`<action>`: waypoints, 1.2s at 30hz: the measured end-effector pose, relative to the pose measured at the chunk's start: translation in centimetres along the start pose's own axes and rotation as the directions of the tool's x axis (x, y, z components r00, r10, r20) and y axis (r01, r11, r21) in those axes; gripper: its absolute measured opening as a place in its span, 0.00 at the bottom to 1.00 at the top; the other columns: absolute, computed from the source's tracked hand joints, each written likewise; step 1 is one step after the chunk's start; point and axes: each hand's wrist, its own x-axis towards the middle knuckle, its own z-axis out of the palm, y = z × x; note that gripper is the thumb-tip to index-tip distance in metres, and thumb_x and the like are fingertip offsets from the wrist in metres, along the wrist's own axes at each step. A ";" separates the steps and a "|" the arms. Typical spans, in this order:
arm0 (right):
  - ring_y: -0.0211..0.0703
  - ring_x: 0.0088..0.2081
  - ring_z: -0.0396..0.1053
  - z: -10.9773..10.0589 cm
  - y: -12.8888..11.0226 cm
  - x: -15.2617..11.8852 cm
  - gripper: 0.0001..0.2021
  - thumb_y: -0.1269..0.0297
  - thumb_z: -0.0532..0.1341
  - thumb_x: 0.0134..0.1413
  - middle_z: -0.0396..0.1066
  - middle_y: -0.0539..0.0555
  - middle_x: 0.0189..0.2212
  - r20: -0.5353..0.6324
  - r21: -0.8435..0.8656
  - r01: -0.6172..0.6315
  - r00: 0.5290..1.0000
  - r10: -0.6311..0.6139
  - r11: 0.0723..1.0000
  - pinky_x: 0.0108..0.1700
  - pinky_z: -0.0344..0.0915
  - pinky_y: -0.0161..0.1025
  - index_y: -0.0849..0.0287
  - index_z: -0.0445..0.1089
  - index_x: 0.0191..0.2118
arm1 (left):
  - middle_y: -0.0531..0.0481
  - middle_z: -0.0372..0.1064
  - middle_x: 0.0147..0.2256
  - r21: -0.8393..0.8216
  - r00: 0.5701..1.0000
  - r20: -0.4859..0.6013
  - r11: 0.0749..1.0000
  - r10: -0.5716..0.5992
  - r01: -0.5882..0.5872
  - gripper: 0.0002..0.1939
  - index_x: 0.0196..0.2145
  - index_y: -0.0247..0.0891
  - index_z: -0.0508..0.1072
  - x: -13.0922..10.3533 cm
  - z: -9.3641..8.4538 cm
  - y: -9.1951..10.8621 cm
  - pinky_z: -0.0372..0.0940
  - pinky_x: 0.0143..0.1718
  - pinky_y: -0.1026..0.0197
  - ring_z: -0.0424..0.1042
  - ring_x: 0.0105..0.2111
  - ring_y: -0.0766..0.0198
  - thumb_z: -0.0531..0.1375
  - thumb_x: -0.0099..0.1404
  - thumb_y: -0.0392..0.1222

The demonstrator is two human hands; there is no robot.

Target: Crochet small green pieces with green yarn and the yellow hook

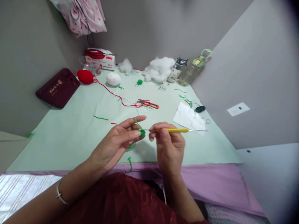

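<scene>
Dark red clothing [116, 199]: bottom centre.
Left hand [119, 135]: pinching green yarn piece [142, 133] — mid-frame.
Right hand [170, 145]: pinching yellow hook [177, 130] — just right of that piece.

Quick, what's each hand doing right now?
Left hand: closed, pinching the small green crochet piece.
Right hand: closed, holding the yellow-handled hook.

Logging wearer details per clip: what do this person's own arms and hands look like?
The left hand and right hand show no gloves or rings, and the visible forearms no sleeves. A thin silver-coloured bracelet circles the left forearm; the right has none visible. Dark red clothing shows between them.
</scene>
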 end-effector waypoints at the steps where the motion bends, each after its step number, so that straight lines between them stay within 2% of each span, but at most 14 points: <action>1: 0.36 0.31 0.73 0.1 0.0 0.0 0.08 0.64 0.63 0.68 0.77 0.51 0.36 0.030 -0.001 -0.027 0.999 0.027 1.000 0.35 0.72 0.38 0.53 0.80 0.40 | 0.55 0.72 0.32 0.038 1.000 0.007 0.999 0.022 -0.022 0.20 0.49 0.45 0.85 -0.1 0.1 -0.1 0.68 0.44 0.66 0.68 0.32 0.70 0.74 0.58 0.36; 5: 0.37 0.33 0.73 0.1 0.2 0.0 0.07 0.63 0.63 0.68 0.79 0.51 0.36 0.048 -0.007 -0.065 0.997 0.065 0.998 0.38 0.72 0.38 0.52 0.81 0.41 | 0.54 0.73 0.34 0.194 0.996 -0.005 0.977 0.091 -0.089 0.16 0.49 0.49 0.85 -0.5 0.0 -0.4 0.61 0.35 0.69 0.65 0.33 0.69 0.72 0.63 0.39; 10: 0.37 0.31 0.75 -0.2 0.0 0.3 0.09 0.61 0.61 0.70 0.80 0.51 0.34 0.042 0.115 -0.113 0.993 0.109 0.987 0.36 0.73 0.38 0.55 0.78 0.39 | 0.54 0.70 0.36 0.264 0.993 -0.025 0.959 0.116 -0.106 0.15 0.48 0.51 0.85 -0.5 -0.2 -0.2 0.60 0.37 0.68 0.65 0.37 0.69 0.71 0.63 0.41; 14: 0.37 0.33 0.76 -0.2 -0.5 0.0 0.09 0.64 0.59 0.71 0.81 0.51 0.36 0.051 0.020 -0.015 0.999 0.014 1.000 0.37 0.75 0.38 0.54 0.78 0.41 | 0.54 0.69 0.36 0.308 0.986 -0.040 0.941 0.160 -0.140 0.14 0.47 0.52 0.85 -0.6 -0.3 -0.2 0.61 0.40 0.67 0.66 0.38 0.68 0.72 0.63 0.40; 17: 0.36 0.34 0.77 -0.4 -1.0 -0.3 0.10 0.68 0.58 0.72 0.80 0.50 0.37 0.067 -0.165 0.096 0.994 -0.086 0.982 0.39 0.76 0.38 0.53 0.78 0.43 | 0.55 0.70 0.35 0.366 0.977 -0.040 0.913 0.208 -0.180 0.15 0.48 0.54 0.85 -0.6 -0.5 -0.2 0.62 0.41 0.66 0.67 0.37 0.68 0.71 0.64 0.40; 19: 0.37 0.34 0.77 -0.5 -1.2 -0.4 0.11 0.71 0.57 0.71 0.80 0.51 0.39 0.123 -0.274 0.190 0.979 -0.162 0.943 0.39 0.77 0.38 0.53 0.78 0.46 | 0.55 0.71 0.34 0.420 0.964 -0.040 0.880 0.262 -0.222 0.15 0.49 0.54 0.85 -0.6 -0.6 -0.3 0.62 0.41 0.65 0.67 0.37 0.67 0.71 0.65 0.40; 23: 0.41 0.39 0.78 -0.7 -1.0 -0.4 0.13 0.75 0.56 0.69 0.80 0.53 0.40 0.266 -0.372 0.410 0.907 -0.327 0.833 0.41 0.77 0.42 0.53 0.75 0.51 | 0.55 0.73 0.35 0.584 0.916 -0.027 0.750 0.400 -0.310 0.15 0.46 0.53 0.85 -0.8 -0.3 -0.5 0.62 0.41 0.64 0.67 0.35 0.68 0.70 0.64 0.35; 26: 0.42 0.41 0.77 -0.6 0.1 -0.6 0.13 0.76 0.58 0.67 0.80 0.56 0.40 0.354 -0.489 0.568 0.823 -0.445 0.661 0.42 0.77 0.42 0.56 0.74 0.51 | 0.56 0.74 0.36 0.633 0.875 -0.027 0.686 0.483 -0.360 0.16 0.45 0.52 0.85 -0.9 0.2 -0.7 0.62 0.42 0.64 0.66 0.34 0.69 0.70 0.63 0.33; 28: 0.43 0.43 0.77 -0.4 0.9 -0.9 0.13 0.77 0.61 0.65 0.79 0.57 0.41 0.383 -0.573 0.641 0.760 -0.525 0.511 0.42 0.77 0.40 0.58 0.76 0.51 | 0.56 0.73 0.34 0.541 0.906 -0.054 0.775 0.420 -0.327 0.17 0.48 0.51 0.85 -0.9 0.5 -0.8 0.63 0.41 0.66 0.66 0.33 0.70 0.72 0.62 0.35; 30: 0.45 0.45 0.76 -0.4 1.5 -1.1 0.14 0.78 0.63 0.64 0.78 0.58 0.43 0.383 -0.618 0.670 0.714 -0.586 0.412 0.43 0.76 0.41 0.58 0.77 0.51 | 0.57 0.71 0.30 0.344 0.971 -0.063 0.918 0.230 -0.195 0.20 0.52 0.50 0.83 -0.7 0.5 -0.8 0.62 0.36 0.67 0.64 0.29 0.71 0.73 0.62 0.39; 31: 0.45 0.46 0.77 -0.4 1.5 -1.1 0.14 0.78 0.63 0.64 0.78 0.58 0.44 0.363 -0.615 0.667 0.713 -0.600 0.420 0.44 0.76 0.41 0.57 0.78 0.51 | 0.58 0.67 0.27 0.232 0.992 -0.044 0.967 0.117 -0.104 0.22 0.54 0.48 0.82 -0.6 0.4 -0.7 0.62 0.34 0.68 0.61 0.27 0.72 0.73 0.61 0.40; 33: 0.45 0.44 0.77 -0.4 1.2 -1.0 0.14 0.76 0.61 0.66 0.78 0.57 0.42 0.267 -0.557 0.601 0.783 -0.562 0.573 0.43 0.76 0.43 0.54 0.78 0.51 | 0.61 0.58 0.21 0.063 0.999 -0.002 0.997 -0.037 0.037 0.22 0.54 0.42 0.82 -0.3 0.2 -0.4 0.64 0.35 0.68 0.53 0.22 0.74 0.73 0.62 0.40; 35: 0.42 0.38 0.76 -0.4 0.5 -0.7 0.13 0.74 0.58 0.68 0.78 0.53 0.37 0.130 -0.424 0.441 0.894 -0.429 0.791 0.38 0.74 0.42 0.53 0.78 0.48 | 0.63 0.53 0.20 0.006 0.998 0.004 0.998 -0.063 0.063 0.20 0.53 0.38 0.83 -0.1 0.0 -0.1 0.67 0.43 0.66 0.48 0.21 0.75 0.72 0.63 0.38; 36: 0.41 0.34 0.75 -0.4 0.1 -0.5 0.12 0.72 0.58 0.69 0.77 0.52 0.34 0.072 -0.340 0.352 0.934 -0.350 0.872 0.36 0.73 0.42 0.53 0.78 0.46 | 0.62 0.54 0.21 0.008 0.999 -0.001 0.999 -0.047 0.047 0.20 0.53 0.39 0.83 -0.1 -0.1 0.0 0.68 0.44 0.65 0.48 0.21 0.75 0.72 0.63 0.37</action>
